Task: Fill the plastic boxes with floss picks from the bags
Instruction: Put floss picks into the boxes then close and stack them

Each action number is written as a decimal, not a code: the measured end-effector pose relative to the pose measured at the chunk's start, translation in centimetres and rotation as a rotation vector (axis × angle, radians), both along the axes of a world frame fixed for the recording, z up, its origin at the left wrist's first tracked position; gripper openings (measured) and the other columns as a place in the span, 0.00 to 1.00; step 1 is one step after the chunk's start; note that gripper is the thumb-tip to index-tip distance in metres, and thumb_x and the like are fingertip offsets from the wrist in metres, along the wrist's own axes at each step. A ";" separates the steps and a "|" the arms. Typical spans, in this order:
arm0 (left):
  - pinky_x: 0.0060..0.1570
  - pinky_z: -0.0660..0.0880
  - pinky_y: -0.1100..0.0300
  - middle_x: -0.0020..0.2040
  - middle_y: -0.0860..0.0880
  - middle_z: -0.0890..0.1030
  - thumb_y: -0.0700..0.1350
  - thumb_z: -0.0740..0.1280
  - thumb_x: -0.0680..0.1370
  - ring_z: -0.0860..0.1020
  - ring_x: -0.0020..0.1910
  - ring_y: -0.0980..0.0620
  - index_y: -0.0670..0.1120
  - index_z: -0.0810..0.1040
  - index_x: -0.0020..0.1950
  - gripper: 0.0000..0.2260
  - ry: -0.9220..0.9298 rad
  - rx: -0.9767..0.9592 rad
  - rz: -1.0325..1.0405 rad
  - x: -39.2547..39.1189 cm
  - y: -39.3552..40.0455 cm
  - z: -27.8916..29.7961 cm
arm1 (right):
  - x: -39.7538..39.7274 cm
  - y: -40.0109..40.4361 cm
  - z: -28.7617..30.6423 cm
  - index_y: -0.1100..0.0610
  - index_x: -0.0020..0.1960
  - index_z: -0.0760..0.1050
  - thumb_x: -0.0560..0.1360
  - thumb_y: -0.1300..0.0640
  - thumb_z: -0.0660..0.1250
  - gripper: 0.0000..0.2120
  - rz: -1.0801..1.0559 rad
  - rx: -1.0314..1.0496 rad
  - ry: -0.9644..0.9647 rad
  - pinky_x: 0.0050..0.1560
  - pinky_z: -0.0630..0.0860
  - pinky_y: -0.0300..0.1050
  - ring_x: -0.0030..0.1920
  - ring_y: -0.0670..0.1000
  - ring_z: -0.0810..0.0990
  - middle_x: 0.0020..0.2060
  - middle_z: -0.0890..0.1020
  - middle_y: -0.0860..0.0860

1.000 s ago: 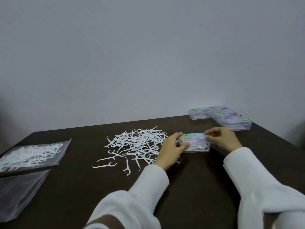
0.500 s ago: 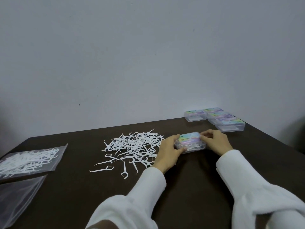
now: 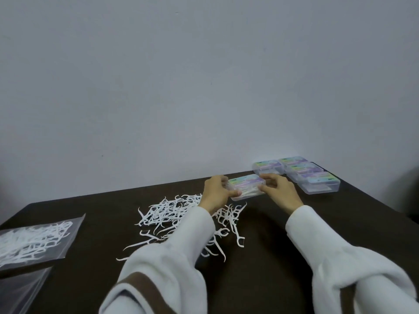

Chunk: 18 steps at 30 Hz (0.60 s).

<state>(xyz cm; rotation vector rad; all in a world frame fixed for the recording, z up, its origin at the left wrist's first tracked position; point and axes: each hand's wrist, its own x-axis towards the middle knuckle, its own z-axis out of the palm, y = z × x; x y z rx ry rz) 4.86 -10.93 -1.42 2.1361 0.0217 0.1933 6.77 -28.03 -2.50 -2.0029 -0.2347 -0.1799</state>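
Carried farther back toward the stacked boxes (image 3: 301,172), the filled box (image 3: 247,186) sits clamped between left grip (image 3: 216,192) and right grip (image 3: 277,191).

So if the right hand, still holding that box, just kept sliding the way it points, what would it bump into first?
Probably the nearest closed box of the stacked group at the table's far right. The right hand points up-left toward the wall, gripping the held box with the left hand. Depth is hard to judge.

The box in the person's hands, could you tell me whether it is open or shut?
Shut: the box has its labelled lid flat on top, white picks showing through the clear wall, held at the ends by left hand and right hand.
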 end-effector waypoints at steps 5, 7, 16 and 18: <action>0.62 0.72 0.58 0.68 0.43 0.72 0.35 0.72 0.71 0.73 0.64 0.47 0.40 0.66 0.71 0.30 0.018 -0.110 0.007 3.4 0.9 -1.1 | 3.0 0.8 -0.7 0.61 0.69 0.66 0.76 0.64 0.63 0.21 0.044 -0.005 0.079 0.58 0.67 0.37 0.64 0.53 0.73 0.64 0.74 0.56; 0.62 0.73 0.56 0.68 0.43 0.72 0.35 0.72 0.72 0.74 0.63 0.47 0.40 0.66 0.71 0.29 0.024 -0.115 0.012 4.8 1.1 -1.6 | 4.1 1.1 -1.0 0.60 0.69 0.66 0.76 0.64 0.63 0.22 0.070 -0.015 0.100 0.61 0.67 0.40 0.65 0.53 0.72 0.65 0.74 0.56; 0.63 0.72 0.55 0.67 0.40 0.72 0.29 0.71 0.70 0.74 0.64 0.45 0.37 0.65 0.70 0.30 0.009 -0.252 0.085 9.9 1.4 -3.6 | 8.9 2.4 -2.4 0.60 0.68 0.63 0.75 0.65 0.64 0.23 0.056 -0.080 0.111 0.59 0.64 0.37 0.64 0.54 0.71 0.65 0.73 0.56; 0.59 0.73 0.60 0.64 0.41 0.74 0.30 0.71 0.71 0.75 0.61 0.46 0.37 0.67 0.68 0.28 -0.008 -0.273 0.102 10.6 1.4 -4.1 | 9.7 2.7 -2.7 0.59 0.66 0.64 0.74 0.65 0.64 0.21 0.056 -0.097 0.112 0.59 0.66 0.40 0.62 0.55 0.73 0.61 0.74 0.56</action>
